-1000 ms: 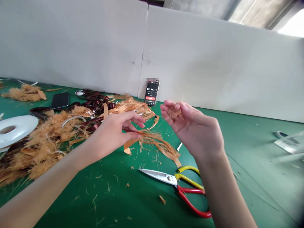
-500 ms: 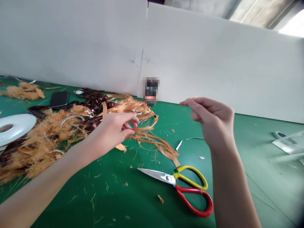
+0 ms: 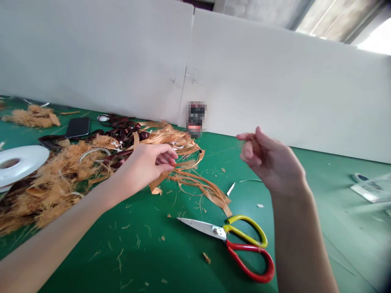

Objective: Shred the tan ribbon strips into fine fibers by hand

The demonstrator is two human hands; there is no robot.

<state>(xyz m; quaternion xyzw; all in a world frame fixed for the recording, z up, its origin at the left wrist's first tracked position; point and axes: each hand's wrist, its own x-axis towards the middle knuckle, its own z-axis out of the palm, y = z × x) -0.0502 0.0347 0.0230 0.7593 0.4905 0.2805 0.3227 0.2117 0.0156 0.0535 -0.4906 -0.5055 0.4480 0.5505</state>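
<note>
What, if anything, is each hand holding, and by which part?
Left hand: orange strip, pinched beside its frayed strands. Right hand: fiber tuft, partly hidden by curled fingers; grip point unclear.

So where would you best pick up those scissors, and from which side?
Probably by the yellow loop and red loop, coming from the right: the scissors lie flat with both loops on that side, while the pointed blades aim left, so that approach should stay clear of the tip.
</note>
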